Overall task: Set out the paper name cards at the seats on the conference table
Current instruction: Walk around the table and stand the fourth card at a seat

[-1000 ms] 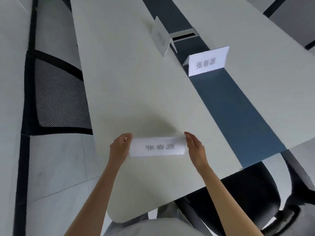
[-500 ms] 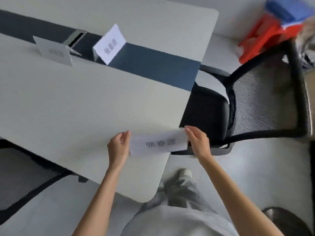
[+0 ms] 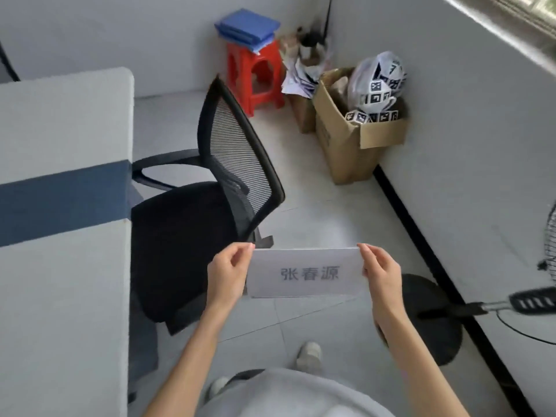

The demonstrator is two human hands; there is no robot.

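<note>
Currently the name card is held over the floor, right of the conference table, beside the black chair. Left hand and right hand each pinch one end with curled fingers.

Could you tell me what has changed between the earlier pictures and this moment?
The person has turned away from the table: the name card, earlier held over the tabletop, is now over the floor beside the black chair. The two cards standing on the table are out of view. Unchanged: the left hand and right hand still pinch the card's ends.
</note>
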